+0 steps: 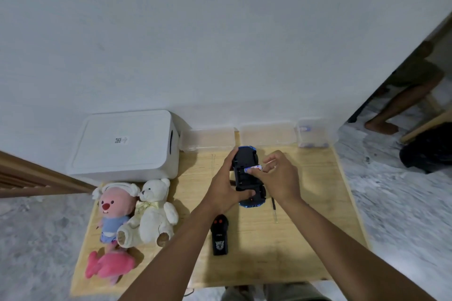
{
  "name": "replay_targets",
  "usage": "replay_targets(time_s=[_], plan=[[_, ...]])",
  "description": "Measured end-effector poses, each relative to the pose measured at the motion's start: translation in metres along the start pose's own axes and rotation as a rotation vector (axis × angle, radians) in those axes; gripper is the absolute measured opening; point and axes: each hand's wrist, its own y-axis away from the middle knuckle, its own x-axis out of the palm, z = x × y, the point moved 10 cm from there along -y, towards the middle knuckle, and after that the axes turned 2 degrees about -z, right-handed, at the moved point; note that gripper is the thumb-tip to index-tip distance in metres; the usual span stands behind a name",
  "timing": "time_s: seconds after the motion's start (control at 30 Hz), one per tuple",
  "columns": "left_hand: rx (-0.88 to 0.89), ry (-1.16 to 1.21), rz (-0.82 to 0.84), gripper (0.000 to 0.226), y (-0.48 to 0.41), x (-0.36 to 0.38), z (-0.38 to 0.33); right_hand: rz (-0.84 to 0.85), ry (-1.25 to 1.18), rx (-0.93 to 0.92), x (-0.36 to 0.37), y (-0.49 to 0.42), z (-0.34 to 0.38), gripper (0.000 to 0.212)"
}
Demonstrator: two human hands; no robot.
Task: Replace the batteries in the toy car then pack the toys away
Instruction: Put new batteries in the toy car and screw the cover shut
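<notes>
Hands meet at the upturned toy car [245, 157] on the desk [305, 239]. Far to the left of both sits a white storage box [122, 144], with three plush toys [152, 208] lying on its near side. The left hand [226, 184] curls round the car's left flank, thumb across the near end, bracing it. A remote [219, 234] lies just on the body side of that wrist.

The car's long axis runs away from the person, underside up, with the battery bay between the hands. The right hand [278, 176] pinches a battery [255, 167] in thumb and fingertips. The cell lies crosswise to the car, its left end at the bay. The right hand is therefore nearer the slot, and seating the cell probably calls for a push leftward and down.

A screwdriver [274, 208] lies just beside the right wrist, and a small clear tub [311, 135] stands beyond that hand.
</notes>
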Motion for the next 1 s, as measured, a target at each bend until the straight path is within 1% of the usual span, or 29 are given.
replay_targets(time_s=[0.07,0.17,0.33,0.47,0.57,0.7,0.77,0.83,0.93,1.0], plan=[[0.02,0.005,-0.001,0.117,0.002,-0.001,-0.006,-0.082,-0.044,0.041,-0.007,0.008,-0.004,0.042],[0.047,0.0,0.003,0.117,0.007,0.001,-0.012,-0.158,-0.074,0.052,-0.009,0.019,-0.006,0.035],[0.062,0.0,-0.021,0.117,0.015,-0.001,-0.014,-0.164,-0.052,-0.035,-0.006,0.034,0.002,0.013],[0.079,-0.021,-0.011,0.118,0.022,-0.004,-0.016,-0.137,-0.038,-0.044,-0.006,0.035,0.006,0.009],[0.095,-0.037,-0.02,0.118,0.026,-0.005,-0.017,-0.093,-0.062,-0.009,-0.005,0.032,0.009,0.011],[0.089,-0.042,-0.029,0.117,0.03,-0.009,-0.011,-0.03,-0.034,0.051,-0.003,0.03,0.005,0.035],[0.076,-0.037,-0.021,0.117,0.031,-0.009,-0.009,0.013,-0.017,0.055,-0.002,0.03,0.003,0.039],[0.057,-0.016,-0.023,0.116,0.032,-0.009,-0.006,0.078,-0.026,0.048,-0.002,0.03,0.002,0.036],[0.032,0.013,-0.024,0.115,0.033,-0.009,-0.004,0.186,0.006,0.018,-0.003,0.029,0.003,0.021],[0.028,0.017,-0.011,0.115,0.032,-0.008,-0.002,0.247,0.007,0.001,-0.001,0.027,0.005,0.02]])
